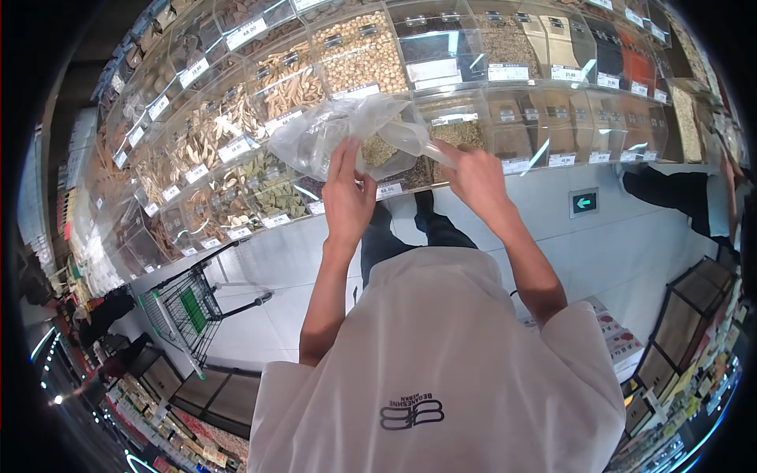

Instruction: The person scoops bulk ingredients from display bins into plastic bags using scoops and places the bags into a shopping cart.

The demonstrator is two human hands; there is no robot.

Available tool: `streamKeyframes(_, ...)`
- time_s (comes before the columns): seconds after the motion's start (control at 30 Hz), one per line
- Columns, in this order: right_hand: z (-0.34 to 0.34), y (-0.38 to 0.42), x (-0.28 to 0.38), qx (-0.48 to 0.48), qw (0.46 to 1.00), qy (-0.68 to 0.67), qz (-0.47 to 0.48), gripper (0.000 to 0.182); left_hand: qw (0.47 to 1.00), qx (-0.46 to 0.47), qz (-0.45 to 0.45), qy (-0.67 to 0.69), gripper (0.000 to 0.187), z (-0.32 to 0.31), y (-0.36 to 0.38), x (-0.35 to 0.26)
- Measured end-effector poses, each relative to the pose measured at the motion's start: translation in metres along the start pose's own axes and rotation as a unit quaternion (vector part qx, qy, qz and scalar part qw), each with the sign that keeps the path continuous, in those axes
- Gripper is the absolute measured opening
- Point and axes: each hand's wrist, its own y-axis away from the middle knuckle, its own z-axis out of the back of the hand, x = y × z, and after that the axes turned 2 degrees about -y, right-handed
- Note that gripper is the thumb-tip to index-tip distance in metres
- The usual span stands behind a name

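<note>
A clear plastic bag is spread over the front bins, its mouth toward the right. My left hand is closed on the bag's near edge, thumb and fingers pinching the film. My right hand is wrapped around the handle of a translucent plastic scoop, which points left at the bag's mouth. Clear film and glare blur where the scoop ends and the bag begins. Greenish seeds show through the plastic between my hands. Beside them is a bin of similar seeds, just beyond my right hand.
Tiered clear bins hold dried goods, among them round pale nuts and dried leaves, with price tags along the edges. A shopping cart stands at the left. Another person's dark-clad leg is at the right, near a green floor arrow.
</note>
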Motion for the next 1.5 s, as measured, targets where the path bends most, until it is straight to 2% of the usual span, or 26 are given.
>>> streamKeyframes(0.17, 0.029, 0.057, -0.046, 0.021, 0.989, -0.090, -0.114, 0.044, 1.000, 0.003, -0.004, 0.027, 0.061, -0.003, -0.006, 0.002)
streamKeyframes(0.33, 0.013, 0.077, -0.090, 0.019, 0.983, 0.050, -0.174, 0.038, 0.999, 0.017, 0.002, 0.039, 0.059, -0.005, -0.011, -0.003)
streamKeyframes(0.47, -0.061, 0.068, -0.131, 0.101, 0.963, 0.145, -0.204, 0.033, 0.999, 0.026, -0.002, 0.027, 0.060, -0.007, -0.013, -0.002)
streamKeyframes(0.53, -0.096, 0.056, -0.130, 0.116, 0.963, 0.078, -0.231, 0.036, 0.999, 0.027, -0.017, 0.002, 0.062, -0.007, -0.011, 0.003)
streamKeyframes(0.63, -0.151, 0.038, -0.123, -0.021, 0.968, -0.073, -0.239, 0.039, 0.999, 0.032, -0.002, 0.001, 0.062, -0.005, -0.011, 0.000)
streamKeyframes(0.73, -0.170, 0.034, -0.126, -0.050, 0.950, -0.134, -0.277, 0.041, 0.999, 0.032, -0.001, -0.004, 0.062, -0.003, -0.012, -0.001)
streamKeyframes(0.83, -0.166, 0.051, -0.137, -0.064, 0.943, -0.214, -0.245, 0.042, 0.999, 0.029, 0.006, 0.014, 0.061, -0.003, -0.013, 0.001)
streamKeyframes(1.03, -0.123, 0.081, -0.135, -0.087, 0.938, -0.238, -0.236, 0.043, 0.999, 0.029, 0.010, 0.008, 0.061, 0.000, -0.014, -0.003)
streamKeyframes(1.07, -0.127, 0.084, -0.139, -0.115, 0.943, -0.236, -0.205, 0.042, 0.999, 0.030, 0.014, 0.011, 0.061, 0.000, -0.014, -0.003)
streamKeyframes(1.17, -0.121, 0.088, -0.143, -0.060, 0.940, -0.231, -0.246, 0.042, 0.999, 0.035, 0.019, 0.016, 0.062, -0.002, -0.015, -0.003)
streamKeyframes(1.27, -0.124, 0.094, -0.146, -0.125, 0.922, -0.298, -0.214, 0.043, 0.999, 0.033, 0.011, 0.015, 0.062, -0.002, -0.017, -0.001)
streamKeyframes(1.37, -0.119, 0.098, -0.149, -0.083, 0.921, -0.288, -0.250, 0.044, 0.999, 0.030, 0.008, 0.025, 0.063, -0.003, -0.018, 0.000)
streamKeyframes(1.47, -0.117, 0.105, -0.148, -0.132, 0.888, -0.384, -0.215, 0.042, 0.999, 0.032, 0.014, 0.034, 0.064, -0.001, -0.019, 0.000)
streamKeyframes(1.5, -0.114, 0.107, -0.146, -0.128, 0.893, -0.374, -0.214, 0.042, 0.999, 0.031, 0.010, 0.037, 0.064, -0.002, -0.019, 0.003)
